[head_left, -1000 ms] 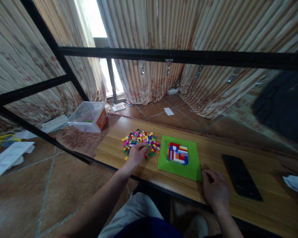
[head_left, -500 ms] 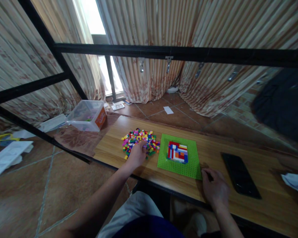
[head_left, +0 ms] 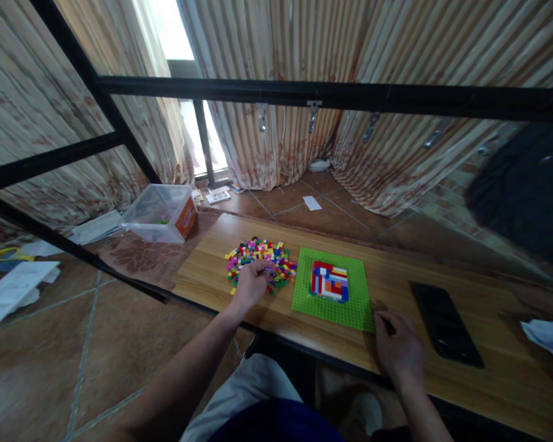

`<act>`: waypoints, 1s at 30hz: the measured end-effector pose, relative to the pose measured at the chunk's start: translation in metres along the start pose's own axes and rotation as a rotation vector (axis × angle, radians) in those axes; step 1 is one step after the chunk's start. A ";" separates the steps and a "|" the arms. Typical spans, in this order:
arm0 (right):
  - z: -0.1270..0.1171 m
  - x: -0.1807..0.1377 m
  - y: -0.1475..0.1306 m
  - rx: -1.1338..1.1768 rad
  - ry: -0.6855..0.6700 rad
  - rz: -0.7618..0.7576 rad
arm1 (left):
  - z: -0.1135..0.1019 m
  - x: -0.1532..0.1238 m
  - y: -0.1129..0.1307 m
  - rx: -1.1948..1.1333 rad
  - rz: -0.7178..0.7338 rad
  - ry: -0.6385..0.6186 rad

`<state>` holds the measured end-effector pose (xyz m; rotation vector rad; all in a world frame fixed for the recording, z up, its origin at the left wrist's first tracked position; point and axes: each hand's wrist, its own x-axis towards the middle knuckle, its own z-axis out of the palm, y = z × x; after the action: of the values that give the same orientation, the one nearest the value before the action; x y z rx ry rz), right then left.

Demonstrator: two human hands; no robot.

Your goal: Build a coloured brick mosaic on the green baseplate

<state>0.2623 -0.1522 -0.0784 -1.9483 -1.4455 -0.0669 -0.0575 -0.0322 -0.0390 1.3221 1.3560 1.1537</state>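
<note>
A pile of small coloured bricks [head_left: 263,256] lies on the wooden table [head_left: 396,276]. My left hand [head_left: 249,283] rests on the pile's near edge, fingers curled among the bricks; whether it grips one I cannot tell. To the right lies a green baseplate [head_left: 328,307] bearing a flat square patch of red, white, blue and orange bricks [head_left: 329,282]. My right hand [head_left: 397,348] lies on the table by the baseplate's near right corner, fingers loosely bent, fingertips touching the plate's edge.
A black phone [head_left: 445,325] lies right of the baseplate, and white paper [head_left: 546,336] at the far right. A clear plastic box [head_left: 162,213] stands on the floor at left. A black metal frame bar [head_left: 332,95] crosses above the table, curtains behind.
My left hand has shifted slightly left and deeper into the pile's near edge. My right hand has stayed by the baseplate's corner.
</note>
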 end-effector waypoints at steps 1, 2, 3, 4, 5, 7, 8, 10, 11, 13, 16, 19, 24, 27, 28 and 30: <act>0.000 0.000 0.000 -0.003 -0.001 0.005 | 0.000 0.000 0.000 0.038 0.009 0.005; 0.000 0.000 0.000 -0.004 -0.004 0.007 | 0.001 0.000 0.001 0.085 0.020 0.011; 0.001 0.000 0.001 -0.005 -0.007 0.009 | 0.001 0.000 0.002 0.136 0.031 0.017; 0.001 0.000 0.001 -0.005 -0.009 0.010 | 0.001 -0.001 0.003 0.188 0.040 0.020; 0.001 0.000 0.001 -0.004 -0.012 0.011 | 0.001 -0.002 0.005 0.234 0.046 0.024; 0.001 -0.001 0.002 -0.007 -0.019 0.018 | 0.001 -0.003 0.008 0.305 0.049 0.032; 0.001 -0.001 0.002 -0.006 -0.021 0.023 | 0.002 -0.004 0.010 0.333 0.048 0.034; 0.001 -0.001 0.002 0.001 -0.025 0.031 | 0.002 -0.004 0.013 0.380 0.053 0.031; 0.001 -0.001 0.002 0.002 -0.027 0.036 | 0.003 -0.004 0.014 0.399 0.061 0.022; 0.001 -0.001 0.002 0.001 -0.031 0.046 | 0.004 -0.004 0.015 0.435 0.083 -0.006; 0.001 -0.001 0.002 -0.002 -0.031 0.042 | 0.004 -0.004 0.016 0.504 0.104 -0.043; 0.000 0.000 0.002 0.003 -0.020 0.029 | 0.004 -0.004 0.017 0.578 0.106 -0.064; 0.000 0.000 0.001 -0.004 -0.022 0.011 | 0.001 -0.005 0.018 0.636 0.116 -0.097; 0.000 0.000 0.001 0.002 -0.012 0.002 | 0.000 -0.006 0.018 0.672 0.149 -0.108; 0.000 0.000 0.001 0.003 -0.012 -0.001 | 0.000 -0.006 0.018 0.675 0.167 -0.113; 0.000 0.000 0.001 -0.002 -0.019 -0.001 | 0.001 -0.006 0.017 0.652 0.207 -0.127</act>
<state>0.2634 -0.1528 -0.0793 -1.9542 -1.4595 -0.0501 -0.0537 -0.0384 -0.0224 1.9985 1.5955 0.7546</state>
